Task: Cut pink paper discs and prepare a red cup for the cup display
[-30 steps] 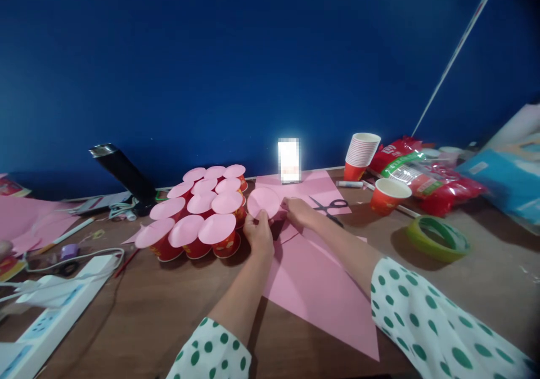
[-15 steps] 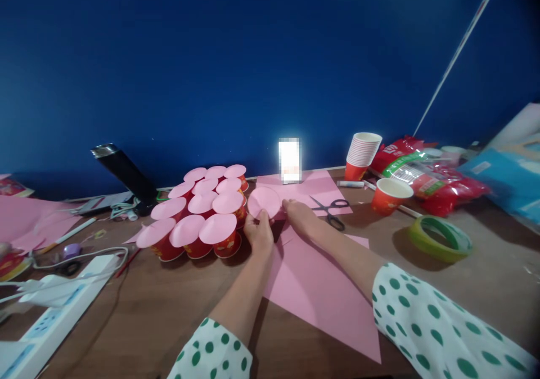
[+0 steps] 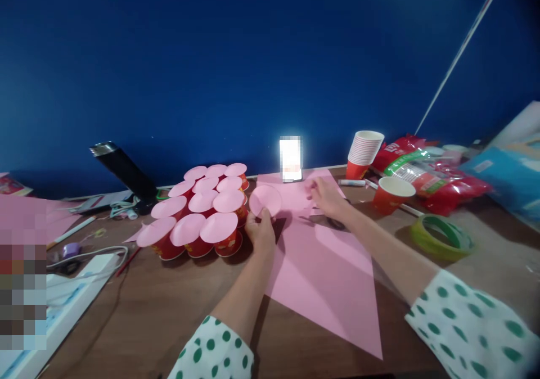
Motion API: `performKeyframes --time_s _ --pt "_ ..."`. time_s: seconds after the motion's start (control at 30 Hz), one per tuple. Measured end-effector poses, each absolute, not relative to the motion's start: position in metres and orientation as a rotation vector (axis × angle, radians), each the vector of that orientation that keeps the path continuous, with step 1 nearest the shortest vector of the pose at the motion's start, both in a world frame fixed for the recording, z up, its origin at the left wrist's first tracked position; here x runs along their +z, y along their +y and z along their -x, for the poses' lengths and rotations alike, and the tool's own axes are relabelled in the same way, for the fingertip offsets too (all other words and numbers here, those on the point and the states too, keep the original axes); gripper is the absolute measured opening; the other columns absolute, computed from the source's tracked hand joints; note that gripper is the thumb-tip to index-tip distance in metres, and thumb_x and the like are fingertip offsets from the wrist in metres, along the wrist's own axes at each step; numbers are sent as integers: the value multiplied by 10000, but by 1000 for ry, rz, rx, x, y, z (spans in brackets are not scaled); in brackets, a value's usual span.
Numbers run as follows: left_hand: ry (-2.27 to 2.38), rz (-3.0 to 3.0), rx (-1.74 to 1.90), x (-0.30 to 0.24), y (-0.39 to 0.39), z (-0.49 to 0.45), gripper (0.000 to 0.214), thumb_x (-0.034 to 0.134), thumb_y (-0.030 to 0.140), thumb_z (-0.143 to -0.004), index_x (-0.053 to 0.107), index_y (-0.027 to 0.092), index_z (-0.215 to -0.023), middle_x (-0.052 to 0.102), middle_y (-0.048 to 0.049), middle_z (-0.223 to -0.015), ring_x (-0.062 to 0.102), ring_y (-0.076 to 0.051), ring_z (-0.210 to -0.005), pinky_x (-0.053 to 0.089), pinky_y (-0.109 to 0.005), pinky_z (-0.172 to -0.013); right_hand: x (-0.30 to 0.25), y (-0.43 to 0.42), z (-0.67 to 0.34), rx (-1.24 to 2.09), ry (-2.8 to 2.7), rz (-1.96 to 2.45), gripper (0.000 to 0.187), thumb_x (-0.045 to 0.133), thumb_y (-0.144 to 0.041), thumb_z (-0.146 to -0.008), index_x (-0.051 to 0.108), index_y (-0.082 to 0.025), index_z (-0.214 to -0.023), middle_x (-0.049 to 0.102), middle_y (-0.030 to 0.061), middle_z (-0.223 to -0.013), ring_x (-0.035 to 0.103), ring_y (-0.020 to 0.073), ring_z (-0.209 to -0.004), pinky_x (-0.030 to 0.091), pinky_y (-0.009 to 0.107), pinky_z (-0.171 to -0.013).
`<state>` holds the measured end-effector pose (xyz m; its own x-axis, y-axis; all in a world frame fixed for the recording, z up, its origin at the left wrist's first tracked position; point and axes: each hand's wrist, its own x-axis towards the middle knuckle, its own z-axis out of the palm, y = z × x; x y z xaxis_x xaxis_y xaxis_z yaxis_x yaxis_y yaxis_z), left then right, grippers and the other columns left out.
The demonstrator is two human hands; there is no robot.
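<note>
My left hand is closed round a red paper cup topped with a pink paper disc, held beside a cluster of several upturned red cups with pink discs. My right hand hovers over the pink paper sheet near the scissors, which it partly hides. Its fingers are blurred by motion, so their state is unclear.
A lit phone leans on the blue wall. A stack of red cups, a single red cup, a red package and a green tape roll lie right. A black flask, cables and a power strip lie left.
My right hand has left the disc-topped cup and moved right and back toward the scissors. My left hand still holds the cup in about the same place.
</note>
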<state>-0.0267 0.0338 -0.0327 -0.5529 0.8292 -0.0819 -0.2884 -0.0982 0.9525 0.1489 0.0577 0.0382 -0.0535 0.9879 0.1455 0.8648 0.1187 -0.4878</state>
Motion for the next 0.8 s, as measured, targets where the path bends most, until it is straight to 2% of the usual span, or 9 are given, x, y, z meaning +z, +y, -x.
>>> performKeyframes --time_s 0.07,0.23,0.3,0.33,0.4,0.47,0.53,0.63,0.8 --pt "1348 -631 1740 -33 34 27 184 644 298 -703 617 175 -837 597 30 -640 568 -103 -535 496 -248 -551 47 45 -174 324 -1904 1774 271 275 -138 -963 509 -152 -1099 661 82 -952 621 168 -760 459 273 -668" --pt "1346 -628 1718 -29 32 25 170 643 266 -691 614 172 -829 601 28 -649 556 -93 -546 474 -220 -536 37 -10 -205 393 -1992 1715 228 310 -216 -923 511 -206 -814 630 29 -754 578 170 -639 401 271 -597" --pt "1350 -631 1712 -27 30 25 175 645 267 -687 612 168 -827 597 31 -650 557 -93 -553 470 -215 -535 26 -35 -206 453 -2108 1683 238 441 -384 -913 509 -214 -761 608 12 -690 560 175 -605 373 272 -570" --pt "1352 -633 1708 -26 29 25 176 645 270 -687 610 167 -826 595 32 -650 559 -93 -559 468 -213 -535 21 -45 -206 438 -2230 1684 287 535 -486 -864 510 -213 -779 611 15 -704 556 182 -600 356 274 -557" --pt "1356 -641 1697 -25 28 24 172 646 271 -687 606 165 -817 593 31 -643 560 -95 -565 462 -209 -534 15 -60 -205 309 -2382 1700 414 678 -579 -744 547 -201 -852 647 60 -859 593 222 -719 368 287 -608" --pt "1362 -651 1687 -24 27 24 151 646 262 -684 596 164 -788 583 35 -623 553 -94 -557 454 -205 -531 12 -66 -203 204 -2452 1738 349 644 -531 -816 564 -197 -876 656 83 -933 607 235 -792 371 293 -647" --pt "1369 -660 1680 -23 26 25 131 647 251 -679 581 164 -751 573 39 -603 540 -89 -543 448 -203 -529 9 -64 -201 164 -2452 1794 225 526 -391 -934 564 -197 -828 661 76 -883 608 211 -754 352 287 -630" --pt "1373 -666 1678 -24 26 26 127 645 252 -678 566 168 -732 574 38 -602 543 -89 -544 444 -201 -526 2 -55 -201 156 -2398 1845 247 418 -241 -979 554 -196 -778 651 57 -783 588 177 -658 327 281 -588" --pt "1368 -669 1680 -26 28 26 153 651 276 -677 570 171 -753 591 31 -613 565 -103 -561 448 -205 -520 -4 -37 -221 133 -2222 1913 243 374 -281 -1004 573 -164 -929 672 106 -867 613 197 -715 391 288 -627"
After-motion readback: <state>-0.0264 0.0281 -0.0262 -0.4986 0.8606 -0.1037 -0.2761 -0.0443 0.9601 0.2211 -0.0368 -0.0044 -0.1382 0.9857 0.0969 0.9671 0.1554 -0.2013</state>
